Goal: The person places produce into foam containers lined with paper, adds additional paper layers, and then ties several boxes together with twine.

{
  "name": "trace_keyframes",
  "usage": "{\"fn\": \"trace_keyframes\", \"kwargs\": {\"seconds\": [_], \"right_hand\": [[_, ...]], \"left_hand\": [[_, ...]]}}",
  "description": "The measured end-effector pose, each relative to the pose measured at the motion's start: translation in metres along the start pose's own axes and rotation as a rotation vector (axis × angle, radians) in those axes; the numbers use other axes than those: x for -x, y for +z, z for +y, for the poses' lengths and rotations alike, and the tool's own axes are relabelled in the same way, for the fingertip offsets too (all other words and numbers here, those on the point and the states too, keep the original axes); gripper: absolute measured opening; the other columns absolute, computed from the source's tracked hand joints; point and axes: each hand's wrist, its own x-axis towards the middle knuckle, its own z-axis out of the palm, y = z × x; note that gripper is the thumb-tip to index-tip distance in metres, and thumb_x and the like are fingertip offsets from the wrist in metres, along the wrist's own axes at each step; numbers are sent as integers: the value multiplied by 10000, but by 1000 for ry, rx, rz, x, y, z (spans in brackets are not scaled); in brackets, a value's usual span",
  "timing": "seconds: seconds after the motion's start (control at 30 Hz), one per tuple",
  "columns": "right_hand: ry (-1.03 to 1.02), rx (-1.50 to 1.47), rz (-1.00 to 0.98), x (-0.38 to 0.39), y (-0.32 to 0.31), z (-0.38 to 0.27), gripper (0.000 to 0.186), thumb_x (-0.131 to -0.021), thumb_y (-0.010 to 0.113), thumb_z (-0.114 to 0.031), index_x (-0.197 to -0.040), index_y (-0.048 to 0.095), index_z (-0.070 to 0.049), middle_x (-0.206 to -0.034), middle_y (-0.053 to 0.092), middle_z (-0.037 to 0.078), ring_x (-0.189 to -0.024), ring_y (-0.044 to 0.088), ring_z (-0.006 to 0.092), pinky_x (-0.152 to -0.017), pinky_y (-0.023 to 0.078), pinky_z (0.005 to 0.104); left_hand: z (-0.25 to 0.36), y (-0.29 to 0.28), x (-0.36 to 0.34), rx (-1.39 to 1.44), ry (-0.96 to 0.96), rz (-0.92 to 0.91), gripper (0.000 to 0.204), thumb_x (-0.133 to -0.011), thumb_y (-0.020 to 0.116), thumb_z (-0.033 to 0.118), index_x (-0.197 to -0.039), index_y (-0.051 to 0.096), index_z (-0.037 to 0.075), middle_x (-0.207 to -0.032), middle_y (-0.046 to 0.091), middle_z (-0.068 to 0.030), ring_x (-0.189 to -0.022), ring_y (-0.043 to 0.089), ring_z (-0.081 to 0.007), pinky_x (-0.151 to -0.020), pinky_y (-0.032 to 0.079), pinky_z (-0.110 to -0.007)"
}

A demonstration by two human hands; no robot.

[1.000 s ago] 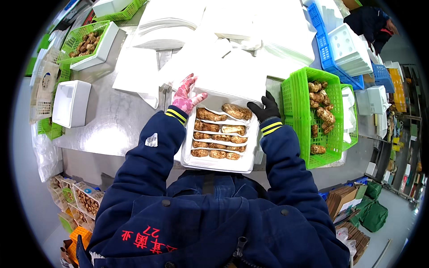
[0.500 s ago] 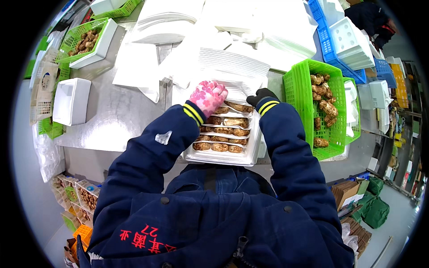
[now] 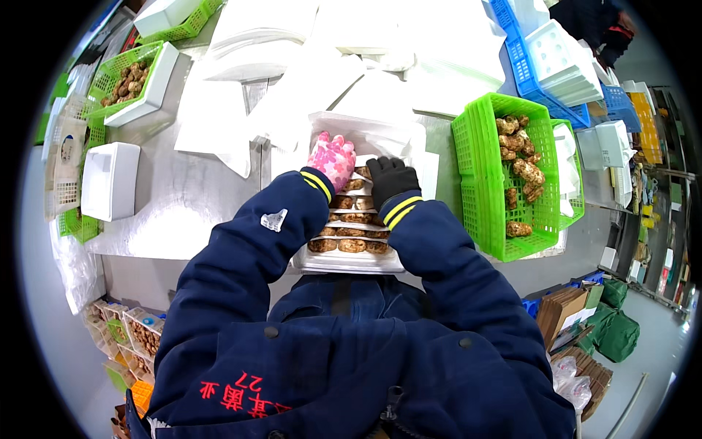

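Laid in rows in a white foam box [image 3: 419, 139] at the near edge of a metal bench [image 3: 175, 212]: mottled brown-and-cream mushrooms [image 3: 351, 246], set apart by thin white strips [image 3: 344, 238]. Over the left part of the far rows, a left hand [image 3: 333, 161] in a pink floral glove, with fingers bent toward the contents. Just beside, over the right part of those rows, a right hand [image 3: 393, 178] in a black glove, reaching in across the box's right side. Impossible to tell from above, for either grip, between clenched on a mushroom and merely resting there. Above both gloves, navy cuffs [image 3: 318, 184] with yellow stripes.

Beyond the box, loose white sheets [image 3: 212, 121] and thicker white stacks [image 3: 256, 36]. To the right, nested green crates [image 3: 475, 168] with more mushrooms inside; farther out, a blue crate [image 3: 515, 51] beside piled white foam trays [image 3: 559, 62]. To the left, a second white foam box [image 3: 131, 183] and, toward the far corner, a green basket [image 3: 150, 57] of small dark mushrooms [image 3: 129, 80]. Below bench height at right, flattened cardboard [image 3: 559, 304] near green bags [image 3: 614, 329]. At upper right, partly cut off, a co-worker [image 3: 589, 29] in dark clothing.
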Motion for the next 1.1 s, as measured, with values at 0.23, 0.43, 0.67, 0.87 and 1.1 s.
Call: {"fn": "trace_keyframes", "kwargs": {"seconds": [0.23,0.43,0.67,0.87,1.1], "right_hand": [[99,167,-94,-2,20,-8,170,-775,517,-175,-930,498,-107,-854,557,66,-801,573,236,-584,453,368],[181,76,41,3,46,-9,159,-780,492,-183,-900,526,-85,-880,541,94,-832,513,252,-664,411,385],[187,35,-147,-2,37,-9,286,-799,457,-170,-1055,510,-53,-984,540,131,-914,512,279,-682,423,392],[-35,-384,253,44,-32,12,350,-806,449,-154,-1139,543,-108,-1125,543,110,-1005,525,257,-770,452,377],[870,-545,438,101,-89,225,294,-754,665,-333,-975,642,-140,-651,632,79,-544,606,209,-524,480,303]], "left_hand": [[-10,2,20,-2,-20,-87,157,-775,462,128,-872,577,81,-803,586,-63,-895,561,-247,-968,317,-461],[-17,8,29,66,95,189,146,-784,432,87,-857,553,47,-659,567,-72,-771,577,-237,-1029,264,-464],[-9,-19,43,52,52,122,336,-756,471,55,-1085,535,27,-903,615,-114,-999,545,-252,-1056,234,-446],[-5,-8,55,282,-171,150,486,-763,452,-17,-1240,452,77,-1031,583,-102,-1024,530,-226,-1070,196,-435],[0,-2,54,401,-188,329,478,-726,490,-64,-1183,510,73,-971,611,-99,-962,562,-230,-1068,204,-440]]}}
